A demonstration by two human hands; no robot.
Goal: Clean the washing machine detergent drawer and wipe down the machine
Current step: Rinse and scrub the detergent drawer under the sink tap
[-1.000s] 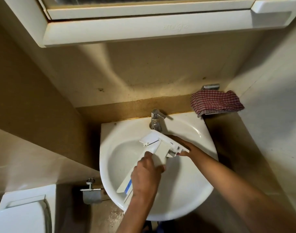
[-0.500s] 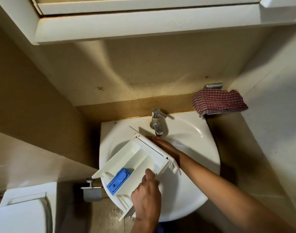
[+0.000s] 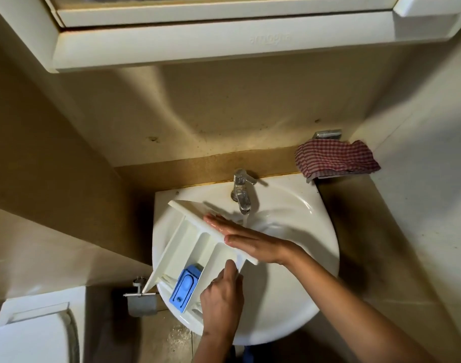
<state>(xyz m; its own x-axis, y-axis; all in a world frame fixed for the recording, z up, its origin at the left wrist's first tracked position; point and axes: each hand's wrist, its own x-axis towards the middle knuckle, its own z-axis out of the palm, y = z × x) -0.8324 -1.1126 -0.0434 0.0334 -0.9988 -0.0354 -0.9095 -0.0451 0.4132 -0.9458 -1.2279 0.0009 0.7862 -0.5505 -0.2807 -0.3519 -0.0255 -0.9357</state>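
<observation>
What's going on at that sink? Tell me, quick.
A person is rinsing a detergent drawer over the sink. The left hand grips the drawer's near side wall, beside the blue insert. The right hand lies flat, fingers straight, against the drawer's front panel. The tap is on, and water runs down just behind that hand. A checked cloth sits unused on the ledge at right.

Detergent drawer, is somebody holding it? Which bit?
The left hand grips the detergent drawer by a side wall, close to its front panel; the right hand lies flat along that panel.
</observation>
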